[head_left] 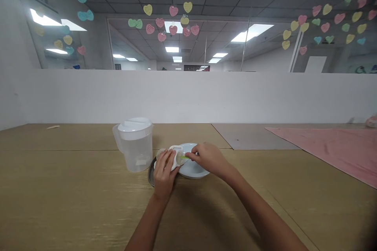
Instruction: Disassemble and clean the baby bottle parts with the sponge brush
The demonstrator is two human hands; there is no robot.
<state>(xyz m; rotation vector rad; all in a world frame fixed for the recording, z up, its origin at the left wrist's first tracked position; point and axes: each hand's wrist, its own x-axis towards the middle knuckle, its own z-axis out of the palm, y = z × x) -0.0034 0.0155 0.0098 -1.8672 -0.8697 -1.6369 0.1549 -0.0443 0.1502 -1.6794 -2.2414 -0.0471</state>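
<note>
My left hand (165, 172) is wrapped round a white cup-like container (178, 159), which lies tilted with its mouth toward the right. Pinched in the fingers of my right hand (207, 157) is a thin green stick (184, 157), its far end at the container's mouth. Below and behind both hands sits a pale blue-white bowl (193, 170). A dark tray or pan (151, 172) shows partly at the left, mostly hidden by my left hand. What is inside the container cannot be made out.
A clear lidded pitcher (138, 149) stands left of my hands on the brown-covered table (73, 196). A pink cloth (332, 145) lies at the right, beside a grey sheet (259, 137). A small flat piece (53, 127) lies at the back left, before a white wall.
</note>
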